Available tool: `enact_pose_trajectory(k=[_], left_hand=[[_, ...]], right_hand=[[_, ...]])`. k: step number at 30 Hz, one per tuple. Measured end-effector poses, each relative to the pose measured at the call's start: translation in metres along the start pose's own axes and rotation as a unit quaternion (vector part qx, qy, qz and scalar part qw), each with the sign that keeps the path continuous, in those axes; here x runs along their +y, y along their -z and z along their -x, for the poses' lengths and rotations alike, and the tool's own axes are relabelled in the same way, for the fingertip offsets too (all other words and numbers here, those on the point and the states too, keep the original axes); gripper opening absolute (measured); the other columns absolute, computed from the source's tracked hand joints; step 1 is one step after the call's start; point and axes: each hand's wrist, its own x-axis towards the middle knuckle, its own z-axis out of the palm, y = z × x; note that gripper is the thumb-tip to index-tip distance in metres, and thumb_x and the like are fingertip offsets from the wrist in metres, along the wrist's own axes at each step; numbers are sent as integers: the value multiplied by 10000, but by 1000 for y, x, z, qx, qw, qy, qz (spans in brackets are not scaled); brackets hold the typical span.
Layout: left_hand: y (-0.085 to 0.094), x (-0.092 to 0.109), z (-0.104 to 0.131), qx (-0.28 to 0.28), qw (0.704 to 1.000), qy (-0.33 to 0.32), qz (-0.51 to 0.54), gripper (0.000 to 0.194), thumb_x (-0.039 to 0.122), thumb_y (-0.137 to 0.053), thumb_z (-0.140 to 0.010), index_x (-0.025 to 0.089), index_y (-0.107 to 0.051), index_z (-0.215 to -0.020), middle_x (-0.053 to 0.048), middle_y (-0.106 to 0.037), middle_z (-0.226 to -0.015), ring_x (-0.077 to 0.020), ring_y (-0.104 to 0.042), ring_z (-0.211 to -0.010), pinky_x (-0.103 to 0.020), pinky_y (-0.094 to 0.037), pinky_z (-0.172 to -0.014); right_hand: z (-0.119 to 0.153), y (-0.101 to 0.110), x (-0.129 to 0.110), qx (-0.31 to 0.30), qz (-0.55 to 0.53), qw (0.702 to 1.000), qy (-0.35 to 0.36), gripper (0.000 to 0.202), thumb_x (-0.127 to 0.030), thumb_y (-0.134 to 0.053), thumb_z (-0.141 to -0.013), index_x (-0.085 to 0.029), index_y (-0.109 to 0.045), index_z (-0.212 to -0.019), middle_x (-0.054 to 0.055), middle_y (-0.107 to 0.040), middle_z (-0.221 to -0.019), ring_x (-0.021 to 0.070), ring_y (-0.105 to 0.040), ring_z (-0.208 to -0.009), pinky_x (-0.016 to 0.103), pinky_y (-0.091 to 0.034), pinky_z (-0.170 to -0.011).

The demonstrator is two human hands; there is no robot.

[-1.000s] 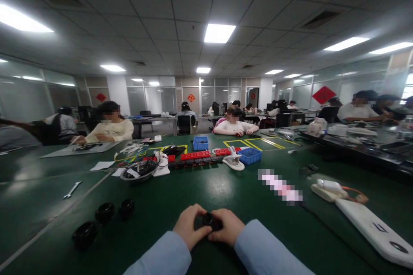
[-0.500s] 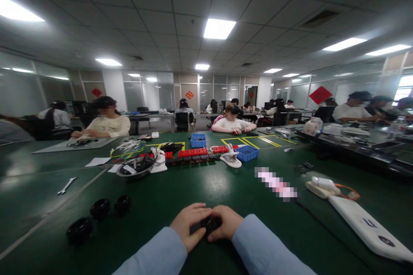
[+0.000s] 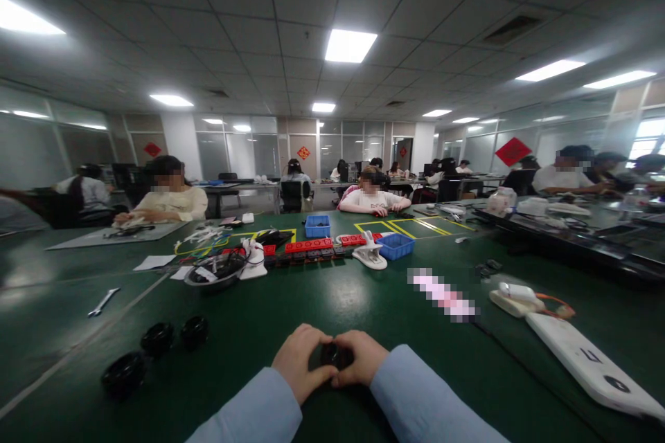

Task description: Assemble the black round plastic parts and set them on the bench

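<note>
Low in the middle of the head view, my left hand (image 3: pixel 302 362) and my right hand (image 3: pixel 364 358) curve around a small round black part (image 3: pixel 334 356). Fingers and thumbs of both hands are wrapped round its sides, and its dark top shows between them. The underside is hidden. Three shiny black round parts rest on the green table (image 3: pixel 249 332) to the left: one nearer (image 3: pixel 123 374), one in the middle (image 3: pixel 157 338) and one at the right (image 3: pixel 194 331).
A wrench (image 3: pixel 104 302) lies at the left. Beyond my hands are a bowl of cables (image 3: pixel 215 273), a red and black strip (image 3: pixel 310 249), white clamps (image 3: pixel 370 255) and a blue bin (image 3: pixel 397 246). A white device (image 3: pixel 592 363) lies right. People sit across the table.
My left fingers have drawn back from over the black part, so more of its round top shows. The whole view has shifted slightly.
</note>
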Motion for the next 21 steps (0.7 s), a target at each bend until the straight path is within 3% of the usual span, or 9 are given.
enact_pose_trajectory(k=[5,9,12,17,21], left_hand=[[-10,9,-3,40,994,100,-32,262,300,-680,-593,154,-533,-752,-30,-524,-777,-206,-505,-771,-324,-401,-691],[-12,8,-5,44,993,103,-34,281,326,-670,-580,156,-523,-749,-32,-524,-761,-219,-505,-755,-347,-403,-686],[-8,-2,-3,52,997,50,-15,335,331,-620,-635,159,-533,-909,-68,-554,-917,-239,-493,-894,-375,-398,-788],[-4,-24,4,49,990,-124,39,347,341,-390,-833,218,-501,-1138,-57,-576,-1088,-235,-452,-1049,-410,-335,-924],[-9,-24,6,17,986,-164,16,348,269,-391,-831,234,-505,-1158,-37,-578,-1125,-227,-467,-1043,-400,-365,-910]], right_hand=[[0,-4,-2,28,-5,1000,-2,284,-276,-714,-503,-159,-612,-741,-43,-494,-612,105,-442,-579,200,-310,-506],[1,-3,0,25,-19,1000,5,253,-274,-699,-529,-165,-617,-742,-47,-491,-608,101,-445,-582,190,-309,-500],[1,-2,1,14,-21,1000,6,250,-292,-704,-533,-167,-623,-734,-54,-468,-576,93,-431,-553,189,-295,-478],[0,2,5,-12,-23,1000,2,274,-300,-728,-512,-172,-630,-733,-59,-477,-576,86,-432,-540,189,-307,-481],[-2,3,11,-24,-24,999,-7,272,-305,-743,-485,-160,-625,-682,-63,-458,-554,82,-419,-526,191,-310,-480]])
